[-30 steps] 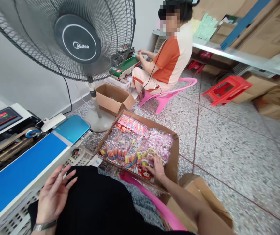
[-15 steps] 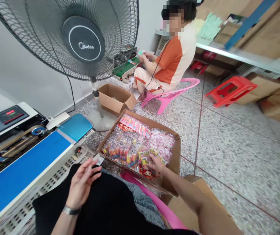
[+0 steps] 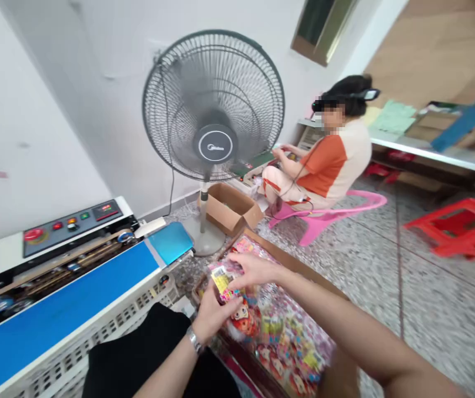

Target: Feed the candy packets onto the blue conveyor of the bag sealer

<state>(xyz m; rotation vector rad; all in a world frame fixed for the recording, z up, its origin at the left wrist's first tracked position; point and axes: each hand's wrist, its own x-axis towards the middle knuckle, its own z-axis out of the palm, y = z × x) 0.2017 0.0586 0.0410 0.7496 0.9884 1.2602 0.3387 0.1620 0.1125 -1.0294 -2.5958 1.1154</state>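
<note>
Above the near-left side of an open cardboard carton (image 3: 345, 370), as shown in the head view, two bare hands meet at one clear-wrapped packet (image 3: 222, 281) bearing a yellow label. The left hand (image 3: 212, 318), below a metal watch band, grips the packet's lower part with the thumb across its front; the right hand (image 3: 257, 269) is bent round its upper right edge, fingers closed on the film. The step in hand appears to be holding and adjusting this packet with both hands; the next move would seem to call for a light, even pinch, since the film looks thin and slippery. Beneath lie other packets (image 3: 291, 342), glossy and crinkled, printed with red-haired cartoon figures in pink, red and yellow; motion blur hides their finer print. To the left runs a flat, smooth blue belt (image 3: 83, 309) beside a white crate (image 3: 129, 312) pierced with rectangular slots. Beyond stand a round fan (image 3: 214, 116) with a wire-mesh cage and a co-worker (image 3: 330, 163) seated on a curved pink plastic chair (image 3: 324, 221). Speckled stone-like flooring (image 3: 372, 276) extends to the right.
</note>
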